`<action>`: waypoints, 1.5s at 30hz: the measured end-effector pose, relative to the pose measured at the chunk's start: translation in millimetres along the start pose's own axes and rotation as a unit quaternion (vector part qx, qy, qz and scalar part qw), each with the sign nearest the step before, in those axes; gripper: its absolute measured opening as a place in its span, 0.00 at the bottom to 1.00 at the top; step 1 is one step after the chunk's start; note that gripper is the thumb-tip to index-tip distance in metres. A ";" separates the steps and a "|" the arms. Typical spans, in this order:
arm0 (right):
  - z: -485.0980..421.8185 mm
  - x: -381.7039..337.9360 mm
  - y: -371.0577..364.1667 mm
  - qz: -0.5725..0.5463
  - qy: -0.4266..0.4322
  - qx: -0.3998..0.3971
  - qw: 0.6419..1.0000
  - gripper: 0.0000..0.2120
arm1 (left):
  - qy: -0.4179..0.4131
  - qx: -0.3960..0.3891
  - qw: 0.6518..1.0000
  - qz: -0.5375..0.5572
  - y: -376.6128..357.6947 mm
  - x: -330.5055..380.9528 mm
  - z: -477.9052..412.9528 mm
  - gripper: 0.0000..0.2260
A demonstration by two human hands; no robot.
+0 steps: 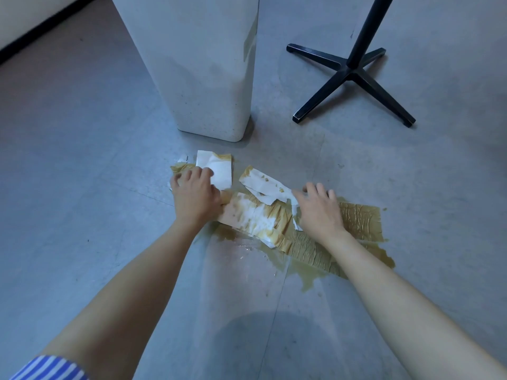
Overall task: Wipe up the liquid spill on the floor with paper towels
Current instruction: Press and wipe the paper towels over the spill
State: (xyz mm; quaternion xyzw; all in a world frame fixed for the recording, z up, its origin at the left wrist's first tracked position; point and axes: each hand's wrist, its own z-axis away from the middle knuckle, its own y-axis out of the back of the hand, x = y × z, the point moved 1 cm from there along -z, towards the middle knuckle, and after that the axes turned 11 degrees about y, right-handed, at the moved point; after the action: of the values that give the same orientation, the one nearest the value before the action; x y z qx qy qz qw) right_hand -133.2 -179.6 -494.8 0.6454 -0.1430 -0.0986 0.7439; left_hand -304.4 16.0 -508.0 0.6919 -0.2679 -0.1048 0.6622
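A brown liquid spill (pixel 307 281) spreads over the grey floor in front of me. Several paper towels lie on it: a soaked brown strip (pixel 356 223) at the right, a half-stained sheet (pixel 258 220) in the middle, a torn white piece (pixel 263 185) behind it, and a mostly white sheet (pixel 216 168) at the left. My left hand (pixel 194 196) presses down on the left sheet with fingers curled over its edge. My right hand (pixel 318 212) rests flat on the towels, fingers spread, touching the torn white piece.
A white speckled bin (pixel 208 78) stands just behind the towels. A black cross-shaped stand base (pixel 354 75) sits at the back right. A thin wet film (pixel 241 250) shines on the floor nearer to me. A dark skirting line (pixel 41 28) runs at the far left.
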 end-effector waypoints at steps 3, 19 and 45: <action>-0.5 1.5 6.4 -0.019 -0.027 0.014 0.999 0.19 | 0.001 -0.049 0.999 -0.016 1.0 -18.6 4.4 0.18; 14.3 16.6 15.4 -0.060 -0.080 0.013 0.995 0.12 | -0.108 -0.118 0.965 -0.209 9.4 -11.2 2.2 0.11; 9.0 9.7 25.9 -0.255 -0.077 -0.004 0.964 0.13 | -0.074 -0.108 0.972 0.196 53.1 44.9 -8.6 0.05</action>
State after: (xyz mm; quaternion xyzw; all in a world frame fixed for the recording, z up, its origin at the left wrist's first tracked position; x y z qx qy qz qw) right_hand -128.1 -187.5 -467.3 0.6477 -0.0297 -0.3350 0.6836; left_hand -274.9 1.6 -446.1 0.5404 -0.4336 -0.0520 0.7192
